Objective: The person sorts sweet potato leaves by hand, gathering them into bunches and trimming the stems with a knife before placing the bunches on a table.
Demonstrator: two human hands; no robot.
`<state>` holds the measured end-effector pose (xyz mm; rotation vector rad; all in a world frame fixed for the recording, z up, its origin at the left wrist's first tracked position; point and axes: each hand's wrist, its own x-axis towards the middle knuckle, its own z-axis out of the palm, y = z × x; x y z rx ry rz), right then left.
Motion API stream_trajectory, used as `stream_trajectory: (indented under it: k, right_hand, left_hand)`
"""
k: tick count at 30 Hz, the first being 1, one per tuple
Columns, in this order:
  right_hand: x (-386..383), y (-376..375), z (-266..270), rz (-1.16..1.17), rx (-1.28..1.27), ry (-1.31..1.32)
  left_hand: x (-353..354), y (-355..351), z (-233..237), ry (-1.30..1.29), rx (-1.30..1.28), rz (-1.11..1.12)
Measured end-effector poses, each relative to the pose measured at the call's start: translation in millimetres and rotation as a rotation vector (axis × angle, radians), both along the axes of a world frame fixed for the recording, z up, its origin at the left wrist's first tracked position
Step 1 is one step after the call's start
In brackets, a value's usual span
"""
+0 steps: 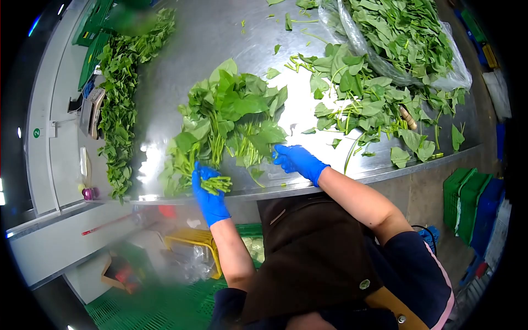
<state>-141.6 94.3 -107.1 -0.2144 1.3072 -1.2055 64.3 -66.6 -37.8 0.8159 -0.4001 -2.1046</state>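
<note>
My left hand (210,193), in a blue glove, is closed round a bunch of leafy green stems (184,165) at the metal table's near edge. Cut stem ends stick out past its fingers on the right, and the leaves fan out to the left. Just beyond lies a larger pile of leafy greens (234,102), its stems pointing toward me. My right hand (298,162), also gloved in blue, is beside the right side of that pile. Its fingers are curled together, and anything between them is too small to make out.
Loose leafy stems (357,104) lie on the right of the metal table (159,99), with a wooden-looking handle (408,117) among them. Behind is an open clear plastic bag (459,71) full of greens. A long row of greens (118,104) lines the left. Stacked crates (467,203) stand right.
</note>
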Motion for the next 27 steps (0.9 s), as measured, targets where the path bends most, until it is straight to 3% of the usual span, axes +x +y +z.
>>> stream_trajectory:
  k: [1,2,5,6,7,8,12,16,19,20,27]
  right_hand:
    - [-4,3,13,-0.106,0.005,-0.121]
    - [-9,7,24,-0.141,-0.026,-0.046]
    - [-30,22,56,-0.227,-0.112,0.293]
    - [-33,30,73,-0.292,-0.167,0.296]
    - [-38,37,86,-0.36,-0.221,0.299]
    - [-44,39,84,-0.377,-0.261,0.552]
    - [-59,52,110,-0.44,-0.316,0.625]
    - [-65,57,130,-0.412,-0.399,0.985]
    - [-56,55,126,-0.34,-0.546,1.43]
    - [-53,57,123,-0.237,-0.491,1.479]
    - [-52,69,121,-0.093,-0.47,1.376]
  left_hand:
    - [6,1,-2,0.013,-0.066,-0.007]
    - [12,-1,-2,0.062,-0.13,-0.094]
    - [-13,21,50,0.132,-0.013,-0.023]
    - [-19,25,59,0.111,-0.024,-0.034]
    - [-26,28,67,0.026,-0.054,-0.042]
    - [-35,33,75,-0.058,-0.085,-0.05]
    - [-82,61,101,-0.283,-0.214,-0.109]
    - [-134,90,108,-0.482,-0.381,-0.114]
    - [-158,108,108,-0.504,-0.439,-0.225]
    - [-162,113,102,-0.501,-0.451,-0.211]
    - [-161,119,90,-0.532,-0.491,-0.299]
